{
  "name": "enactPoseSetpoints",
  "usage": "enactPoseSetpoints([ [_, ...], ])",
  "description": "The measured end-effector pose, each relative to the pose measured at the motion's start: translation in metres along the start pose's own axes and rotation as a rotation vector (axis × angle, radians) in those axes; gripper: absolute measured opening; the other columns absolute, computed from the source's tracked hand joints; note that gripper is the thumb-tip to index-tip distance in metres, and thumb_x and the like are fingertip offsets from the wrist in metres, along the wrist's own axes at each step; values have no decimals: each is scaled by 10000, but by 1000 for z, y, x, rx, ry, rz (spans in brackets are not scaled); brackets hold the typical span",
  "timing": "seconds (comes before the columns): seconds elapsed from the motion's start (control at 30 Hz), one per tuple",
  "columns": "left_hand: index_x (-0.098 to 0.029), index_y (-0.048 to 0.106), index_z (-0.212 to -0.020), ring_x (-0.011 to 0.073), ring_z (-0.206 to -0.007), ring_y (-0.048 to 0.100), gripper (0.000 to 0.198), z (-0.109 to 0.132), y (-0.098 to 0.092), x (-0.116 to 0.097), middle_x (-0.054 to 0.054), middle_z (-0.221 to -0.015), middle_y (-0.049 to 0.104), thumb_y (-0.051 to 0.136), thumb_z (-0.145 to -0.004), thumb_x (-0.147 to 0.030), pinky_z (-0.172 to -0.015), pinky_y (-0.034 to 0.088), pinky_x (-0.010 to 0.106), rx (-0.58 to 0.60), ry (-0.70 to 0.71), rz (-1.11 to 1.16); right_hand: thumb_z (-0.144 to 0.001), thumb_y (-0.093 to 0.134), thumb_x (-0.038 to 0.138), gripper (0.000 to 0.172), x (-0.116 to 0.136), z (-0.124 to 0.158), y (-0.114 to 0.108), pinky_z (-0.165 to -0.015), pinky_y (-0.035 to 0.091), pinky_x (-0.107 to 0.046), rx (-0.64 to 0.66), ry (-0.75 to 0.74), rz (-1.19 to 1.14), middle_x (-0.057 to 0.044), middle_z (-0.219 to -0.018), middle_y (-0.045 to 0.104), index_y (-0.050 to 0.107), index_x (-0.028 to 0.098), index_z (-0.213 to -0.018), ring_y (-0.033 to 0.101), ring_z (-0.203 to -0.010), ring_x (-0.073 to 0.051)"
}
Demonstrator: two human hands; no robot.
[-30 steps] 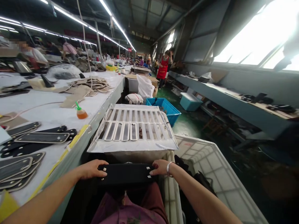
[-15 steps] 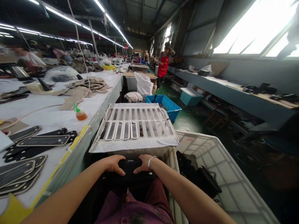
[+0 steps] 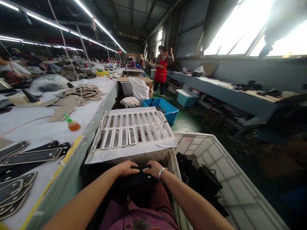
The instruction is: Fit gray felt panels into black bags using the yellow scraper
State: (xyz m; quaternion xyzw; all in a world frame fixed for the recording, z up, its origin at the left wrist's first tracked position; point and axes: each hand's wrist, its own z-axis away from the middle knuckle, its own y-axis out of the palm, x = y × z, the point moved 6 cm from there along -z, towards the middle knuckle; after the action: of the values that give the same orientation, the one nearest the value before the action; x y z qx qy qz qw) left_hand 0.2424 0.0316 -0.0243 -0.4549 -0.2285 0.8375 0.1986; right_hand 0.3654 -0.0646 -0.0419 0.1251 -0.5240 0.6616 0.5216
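In my lap lies a black piece of soft-looking material (image 3: 137, 181), dark enough that its exact kind and lower edge are lost. My left hand (image 3: 126, 168) grips its far edge, the thumb on the near side and the fingers hidden behind. My right hand (image 3: 155, 169), with a silver bracelet at the wrist, pinches the same edge a short gap away. Just beyond both hands, a white slatted rack (image 3: 144, 148) carries several dark strips with pale borders (image 3: 115, 138). It rests over a white crate beside my legs.
A large white crate (image 3: 230, 179) with black items (image 3: 203, 179) stands at right. On the left table (image 3: 59, 126) are riveted black straps (image 3: 33, 156), an orange-filled bottle (image 3: 73, 124) and grey-brown pieces (image 3: 83, 93). Ahead are a blue bin (image 3: 165, 110) and a person in a red apron (image 3: 161, 70).
My thumbs have moved from lying on top of the black piece to closing at its far edge, and the hands are slightly nearer each other. My view has turned a little right.
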Motion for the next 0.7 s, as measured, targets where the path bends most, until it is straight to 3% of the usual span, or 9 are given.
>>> enactPoseSetpoints([
  [0.13,-176,671,-988,212,-833,630,442,-11,4,-15,28,-897,700,515,-730,-500,-687,458,252,-22,-33,-57,-585,733,290,365,-9,5,-1,-695,437,-288,-4,46,-179,-30,-815,645,632,162,-912,588,-816,-200],
  [0.2,-163,629,-1080,245,-969,597,519,-4,3,-17,70,-1050,664,519,-721,-522,-793,445,290,-91,-58,-98,-656,681,407,375,-24,12,3,-690,446,-290,35,84,-322,-22,-840,651,621,192,-958,596,-806,-183],
  [0.3,-152,402,-1323,305,-1241,380,790,11,9,-20,138,-1363,424,562,-667,-562,-1019,264,411,-237,-65,-186,-802,413,598,461,-54,21,22,-716,455,-337,63,202,-553,-37,-965,646,593,229,-1012,595,-860,-181],
  [0.4,-187,192,-1417,349,-1295,265,1107,21,29,-28,153,-1436,292,680,-500,-571,-1057,95,514,-303,-37,-406,-835,232,645,572,-72,24,57,-723,457,-379,74,344,-771,-68,-1048,626,575,224,-1016,591,-899,-200],
  [0.47,-188,159,-1425,359,-1256,315,1170,23,38,-33,165,-1400,340,711,-448,-518,-1046,123,511,-335,-25,-540,-844,167,641,611,-73,22,80,-692,469,-357,109,389,-920,-77,-1015,635,581,212,-977,604,-863,-196],
  [0.53,-174,151,-1428,334,-1178,404,1117,25,39,-35,161,-1313,433,688,-486,-445,-1019,212,458,-380,-1,-567,-844,131,644,639,-70,22,95,-653,475,-307,159,394,-1060,-66,-941,649,592,207,-916,613,-801,-172],
  [0.7,-181,86,-1432,279,-1073,476,1079,29,24,-30,115,-1199,510,646,-530,-372,-961,304,363,-427,86,-433,-818,174,687,632,-85,41,99,-581,472,-291,275,407,-1266,-34,-763,644,597,219,-858,599,-630,-158],
])
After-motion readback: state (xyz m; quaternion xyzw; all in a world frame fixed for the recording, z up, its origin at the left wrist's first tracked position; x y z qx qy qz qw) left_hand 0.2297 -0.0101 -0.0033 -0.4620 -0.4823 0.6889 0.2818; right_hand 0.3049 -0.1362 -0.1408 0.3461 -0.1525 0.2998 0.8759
